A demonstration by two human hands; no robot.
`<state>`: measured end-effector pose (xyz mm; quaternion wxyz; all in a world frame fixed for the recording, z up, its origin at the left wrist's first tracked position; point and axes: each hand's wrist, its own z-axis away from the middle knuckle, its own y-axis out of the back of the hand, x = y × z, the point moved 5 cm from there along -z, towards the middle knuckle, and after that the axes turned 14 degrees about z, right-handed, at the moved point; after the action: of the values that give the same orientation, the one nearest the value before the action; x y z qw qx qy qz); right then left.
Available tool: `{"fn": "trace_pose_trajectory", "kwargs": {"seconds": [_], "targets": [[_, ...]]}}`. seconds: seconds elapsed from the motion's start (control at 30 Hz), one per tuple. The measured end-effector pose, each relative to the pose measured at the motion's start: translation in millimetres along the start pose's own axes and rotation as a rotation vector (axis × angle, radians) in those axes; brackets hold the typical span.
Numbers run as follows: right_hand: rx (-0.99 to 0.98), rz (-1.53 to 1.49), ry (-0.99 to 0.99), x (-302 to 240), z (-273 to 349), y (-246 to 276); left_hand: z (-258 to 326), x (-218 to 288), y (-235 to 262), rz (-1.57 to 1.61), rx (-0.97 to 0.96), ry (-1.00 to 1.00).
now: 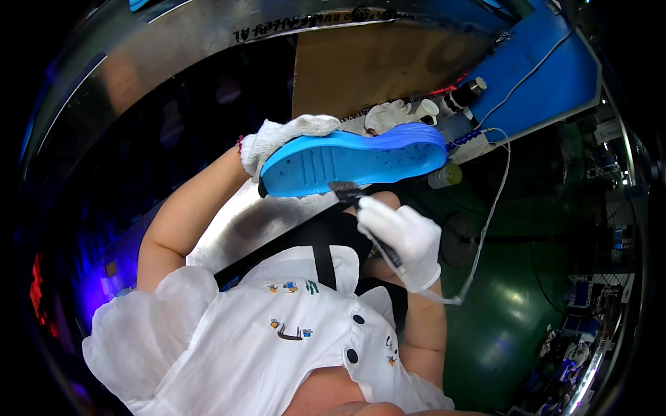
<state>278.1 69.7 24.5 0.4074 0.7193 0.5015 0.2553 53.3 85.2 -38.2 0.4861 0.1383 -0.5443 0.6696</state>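
My left hand (288,139), in a white knit glove, grips the left end of a blue shoe sole (361,165). The inner side of the sole, with ridges and small holes, faces me, and its colour shades toward violet at the right. A dark-handled brush (349,193) sits in my right hand (404,238), which wears a white glove and closes round the handle. The bristles are at the sole's lower edge; whether they touch it I cannot tell. From the back end of the brush a pale cable (479,267) loops away to the right.
Behind the sole lie a crumpled white glove (388,116), a white cup (427,111) and a dark bottle (463,96). A brown cardboard sheet (347,76) and a blue panel (541,69) stand farther back. A yellowish-lidded container (445,176) is right of the sole, above green floor (496,333).
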Motion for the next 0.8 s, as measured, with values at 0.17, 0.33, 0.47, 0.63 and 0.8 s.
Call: {"fn": "trace_pose_trajectory", "kwargs": {"seconds": [0.17,0.33,0.47,0.63,0.8], "targets": [[0.078,-0.489,-0.153,1,-6,7,-6,-15,-3,-0.433,-0.132,-0.625],[0.37,0.079,-0.001,-27,-13,-21,-11,-60,-25,0.875,-0.225,-0.27],[0.365,-0.557,-0.179,-24,0,-18,29,-39,-26,0.774,-0.294,-0.329],[0.517,-1.047,-0.339,-9,12,-3,135,70,-24,0.577,-0.499,-0.724],[0.336,-0.915,-0.392,-23,-5,-14,236,206,11,2.174,-1.455,-0.129]]}}
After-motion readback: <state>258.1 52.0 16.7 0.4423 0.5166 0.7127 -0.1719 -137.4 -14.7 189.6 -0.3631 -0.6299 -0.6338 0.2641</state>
